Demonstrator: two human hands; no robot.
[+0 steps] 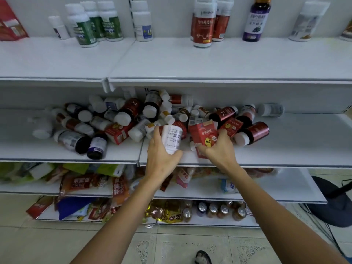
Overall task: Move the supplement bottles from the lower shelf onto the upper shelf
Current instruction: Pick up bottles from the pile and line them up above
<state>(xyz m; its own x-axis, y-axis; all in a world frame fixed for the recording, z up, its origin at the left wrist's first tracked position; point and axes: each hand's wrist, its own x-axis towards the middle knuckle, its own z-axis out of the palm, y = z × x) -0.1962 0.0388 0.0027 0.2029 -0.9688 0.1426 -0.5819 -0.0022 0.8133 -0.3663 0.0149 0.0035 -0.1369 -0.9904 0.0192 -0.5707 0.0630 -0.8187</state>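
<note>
Since each hand's got smth, left hand wrapped round a white bottle and right hand gripping a red box, both right by the pile at the near edge of the lower shelf, prob it's 2 per trip to the upper shelf

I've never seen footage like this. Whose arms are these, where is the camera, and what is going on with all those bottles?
There is no robot here. A person wears a camera on the head, and it looks down at their own two hands. The left hand grips a white bottle. The right hand holds a red box. Both are at the front of a heap of bottles lying on the lower shelf. Upright bottles stand at the back of the upper shelf, where the heap belongs.
</note>
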